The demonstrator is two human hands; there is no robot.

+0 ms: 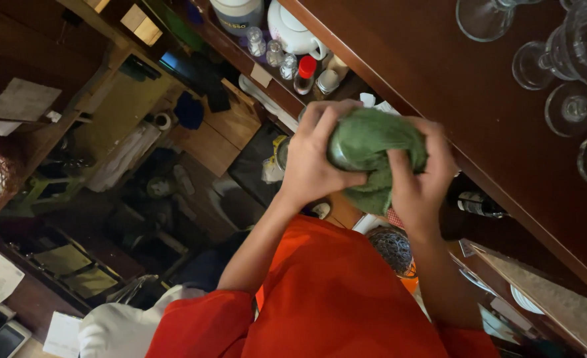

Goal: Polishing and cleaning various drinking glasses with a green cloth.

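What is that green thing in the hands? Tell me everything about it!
The green cloth looks soft and fuzzy, like a towel. It is bunched into a rounded bundle around something shiny, maybe a glass, of which only a sliver shows. The left hand grips the bundle from one side and the right hand presses it from the other. A loose end hangs below. It is held up in the air beside a dark wooden counter.
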